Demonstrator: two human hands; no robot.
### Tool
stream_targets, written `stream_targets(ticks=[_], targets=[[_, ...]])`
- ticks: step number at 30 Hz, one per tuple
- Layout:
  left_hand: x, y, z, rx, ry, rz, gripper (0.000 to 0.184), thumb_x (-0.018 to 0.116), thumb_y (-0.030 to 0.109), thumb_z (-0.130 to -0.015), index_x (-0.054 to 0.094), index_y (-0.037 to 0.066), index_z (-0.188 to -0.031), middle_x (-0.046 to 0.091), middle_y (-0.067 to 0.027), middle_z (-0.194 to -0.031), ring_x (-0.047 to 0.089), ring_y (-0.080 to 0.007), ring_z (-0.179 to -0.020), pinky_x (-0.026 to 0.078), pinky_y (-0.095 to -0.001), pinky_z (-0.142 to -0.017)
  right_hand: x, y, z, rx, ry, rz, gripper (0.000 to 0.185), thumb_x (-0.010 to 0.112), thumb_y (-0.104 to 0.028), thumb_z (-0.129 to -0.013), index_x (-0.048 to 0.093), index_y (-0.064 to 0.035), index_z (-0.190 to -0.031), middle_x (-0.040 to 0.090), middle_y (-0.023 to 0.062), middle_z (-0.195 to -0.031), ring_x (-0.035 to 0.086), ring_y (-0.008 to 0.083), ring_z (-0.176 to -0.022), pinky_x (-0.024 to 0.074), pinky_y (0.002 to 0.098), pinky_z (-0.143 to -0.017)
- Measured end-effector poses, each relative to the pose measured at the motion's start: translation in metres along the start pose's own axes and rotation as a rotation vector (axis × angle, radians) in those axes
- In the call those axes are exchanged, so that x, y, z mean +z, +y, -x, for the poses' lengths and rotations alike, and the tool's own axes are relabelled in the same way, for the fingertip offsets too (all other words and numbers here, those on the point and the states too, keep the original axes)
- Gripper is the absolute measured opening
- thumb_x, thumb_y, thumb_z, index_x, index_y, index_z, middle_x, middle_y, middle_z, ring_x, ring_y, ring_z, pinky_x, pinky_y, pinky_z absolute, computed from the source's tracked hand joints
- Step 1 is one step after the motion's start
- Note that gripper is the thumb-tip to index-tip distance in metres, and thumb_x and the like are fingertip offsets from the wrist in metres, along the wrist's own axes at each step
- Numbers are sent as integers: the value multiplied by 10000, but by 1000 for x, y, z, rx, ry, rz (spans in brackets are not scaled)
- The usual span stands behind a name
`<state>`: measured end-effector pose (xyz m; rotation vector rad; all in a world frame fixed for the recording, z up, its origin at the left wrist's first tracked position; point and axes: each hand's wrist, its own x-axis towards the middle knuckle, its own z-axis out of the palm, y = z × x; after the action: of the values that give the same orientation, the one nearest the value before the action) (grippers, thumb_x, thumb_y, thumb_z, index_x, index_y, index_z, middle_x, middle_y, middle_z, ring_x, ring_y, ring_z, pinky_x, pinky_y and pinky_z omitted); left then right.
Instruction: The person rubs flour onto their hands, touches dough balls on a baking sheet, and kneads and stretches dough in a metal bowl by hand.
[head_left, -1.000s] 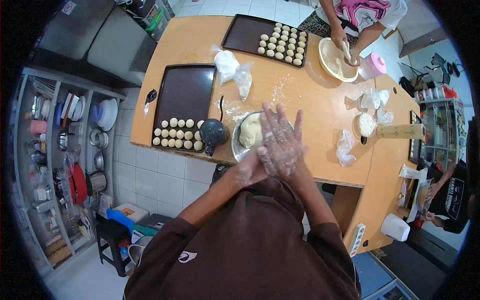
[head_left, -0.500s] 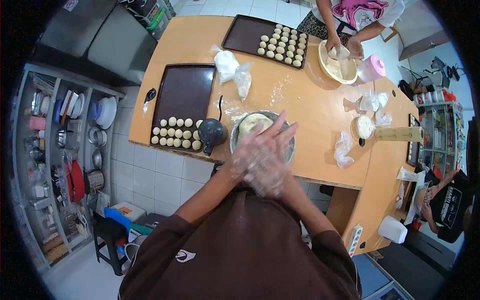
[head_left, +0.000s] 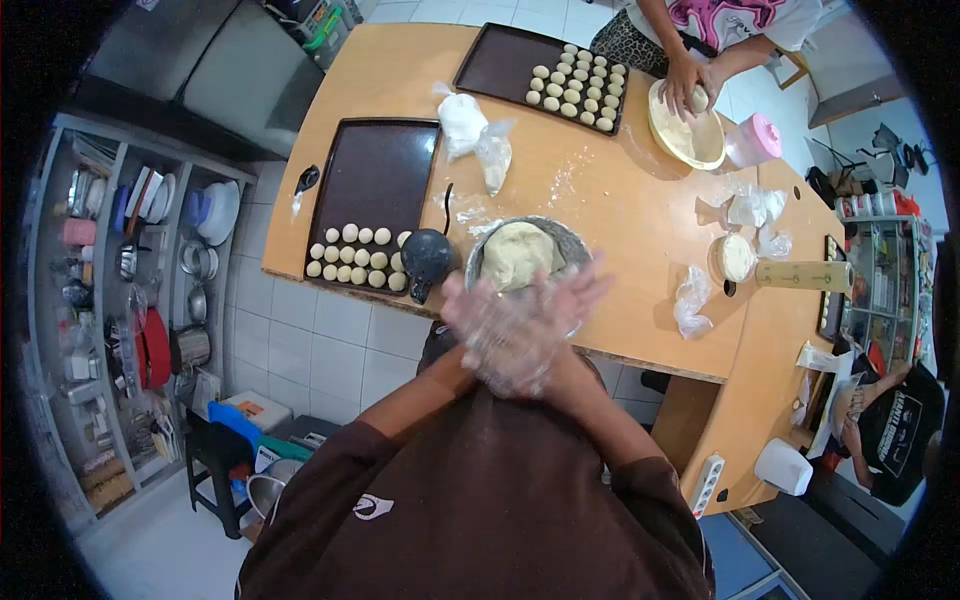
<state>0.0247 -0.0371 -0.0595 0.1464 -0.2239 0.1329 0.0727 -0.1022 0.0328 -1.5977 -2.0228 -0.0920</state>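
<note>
My left hand (head_left: 578, 292) and my right hand (head_left: 508, 345) cross over each other at the table's front edge, palms facing. Both look coated in whitish flour and are somewhat blurred, with their fingers stretched out. Whether anything lies between the palms is hidden. Just beyond them, a lump of pale dough (head_left: 515, 255) sits in a grey metal bowl (head_left: 575, 245). To the left stands a black kettle-like vessel (head_left: 425, 255) with a thin curved spout. Beside it, a dark baking tray (head_left: 380, 175) carries rows of small dough balls (head_left: 358, 257).
Across the wooden table (head_left: 610, 250), another person's hands (head_left: 692, 85) work in a yellow bowl (head_left: 710, 150). Nearby are a second tray (head_left: 500, 62), bags of white powder (head_left: 462, 125), a pink-lidded jug (head_left: 752, 140) and a yellowish roll (head_left: 805, 275). Another person (head_left: 900, 430) sits at right.
My hands have shifted slightly down and turned against each other, uncovering more of the dough in the bowl. Across the table, the other person's hands have come together over the yellow bowl.
</note>
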Motion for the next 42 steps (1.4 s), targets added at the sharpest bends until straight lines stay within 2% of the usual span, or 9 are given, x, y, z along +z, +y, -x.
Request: stream_targets(ticks=[2, 5, 10, 17, 20, 26, 34, 39, 42], targets=[[13, -2, 2, -152, -125, 279, 916, 246, 789, -884, 124, 191, -1567, 150, -107, -1615, 130, -213, -1482, 113, -369, -1191, -11, 24, -11, 161, 46, 11, 569, 434, -412, -978, 419, -109, -1460, 393, 116, -1518, 274, 333, -1446, 69, 637, -1160], [51, 17, 11, -117, 469, -280, 751, 242, 651, -969, 99, 224, -1569, 155, -107, -1616, 154, -224, -1479, 150, -374, -1184, 2, 38, 0, 200, -26, 190, 591, 426, -457, -972, 418, -129, -1465, 380, 104, -1528, 235, 331, -1461, 55, 643, -1157], [45, 36, -10, 43, 396, -341, 701, 329, 547, -1002, 58, 239, -1571, 210, -125, -1603, 294, -261, -1436, 288, -341, -1137, 19, -5, 19, -115, -82, 232, 604, 461, -502, -950, 468, -139, -1433, 365, 90, -1537, 152, 355, -1482, 43, 677, -1135], [70, 47, 20, 38, 420, -139, 676, 273, 581, -1007, 77, 260, -1568, 101, -101, -1629, 73, -249, -1501, 34, -429, -1202, 6, 46, 2, 195, -29, -42, 578, 386, -437, -999, 480, -43, -1411, 370, 155, -1529, 263, 349, -1454, 20, 659, -1140], [53, 38, 6, 242, 333, -119, 628, 295, 535, -1022, 206, 201, -1547, 269, -119, -1579, 278, -238, -1445, 238, -378, -1169, 25, 8, 13, -237, -29, -11, 608, 338, -417, -1011, 392, -8, -1457, 357, 170, -1533, 251, 341, -1461, 8, 654, -1143], [63, 20, 33, 57, 525, -263, 598, 293, 437, -1042, 234, 91, -1526, 287, -137, -1561, 347, -249, -1408, 312, -408, -1152, 7, 36, -28, 114, 29, 35, 609, 365, -419, -996, 396, -16, -1452, 341, 170, -1540, 221, 360, -1466, -11, 669, -1140], [40, 41, 18, 130, 323, -15, 648, 310, 485, -1029, 131, 164, -1562, 184, -158, -1597, 177, -264, -1479, 199, -374, -1188, 32, -7, -18, -235, 11, 216, 594, 410, -409, -996, 393, -42, -1463, 342, 110, -1551, 178, 311, -1484, -11, 667, -1144], [74, 51, 49, 2, 558, -90, 666, 280, 509, -1029, 75, 176, -1567, 83, -177, -1615, 99, -295, -1496, 146, -378, -1199, 26, 11, -47, 169, 71, -22, 577, 331, -375, -1016, 389, 7, -1445, 330, 176, -1542, 204, 384, -1463, -15, 661, -1142], [88, 77, 52, 216, 363, 272, 634, 300, 483, -1035, 171, 134, -1548, 248, -176, -1564, 255, -288, -1446, 248, -380, -1166, 35, -10, -26, 83, -68, -67, 548, 380, -368, -1017, 419, -26, -1443, 344, 109, -1550, 160, 316, -1488, -1, 678, -1137]])
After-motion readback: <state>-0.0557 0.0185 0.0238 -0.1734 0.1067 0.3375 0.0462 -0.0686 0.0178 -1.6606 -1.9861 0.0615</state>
